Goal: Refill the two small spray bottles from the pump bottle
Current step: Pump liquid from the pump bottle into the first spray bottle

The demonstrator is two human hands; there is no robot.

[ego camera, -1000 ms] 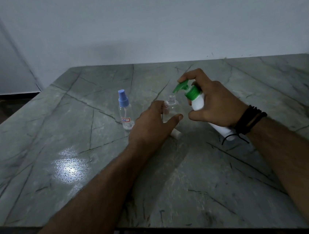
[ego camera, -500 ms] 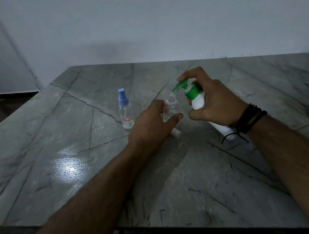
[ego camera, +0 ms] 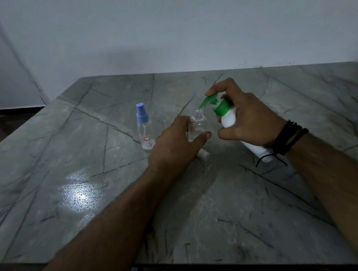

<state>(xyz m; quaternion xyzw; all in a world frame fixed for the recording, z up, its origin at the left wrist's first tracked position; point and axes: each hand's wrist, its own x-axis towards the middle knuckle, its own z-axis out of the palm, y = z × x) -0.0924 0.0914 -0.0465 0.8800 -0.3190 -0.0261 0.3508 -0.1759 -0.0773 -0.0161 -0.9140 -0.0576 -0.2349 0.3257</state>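
Head-cam view down onto a grey veined stone tabletop [ego camera: 93, 210] w/ a white wall behind. The right hand [ego camera: 251, 116] grips a white pump bottle [ego camera: 229, 118] tilted toward the left, index finger resting on top of its green pump head [ego camera: 211, 101], thumb wrapped under the body; black cord bracelets [ego camera: 288, 138] sit on that wrist. The pump's spout hangs right over the open neck of a small clear spray bottle [ego camera: 198, 122], which stands upright, cap off. The left hand [ego camera: 174, 144] steadies that bottle, fingers & thumb curled round its lower body. A white cap-like piece [ego camera: 203, 154] lies on the tabletop just under the left hand, partly hidden. The 2nd spray bottle [ego camera: 143, 128], clear w/ a blue spray top and a small label, stands upright to the left, apart from both hands, looking near empty. Handling, as a guess: the small bottles are light, thin plastic, prob. tippy w/ a narrow mouth, so best held low on the body; the pump bottle seems stiff, gripped at the shoulder.
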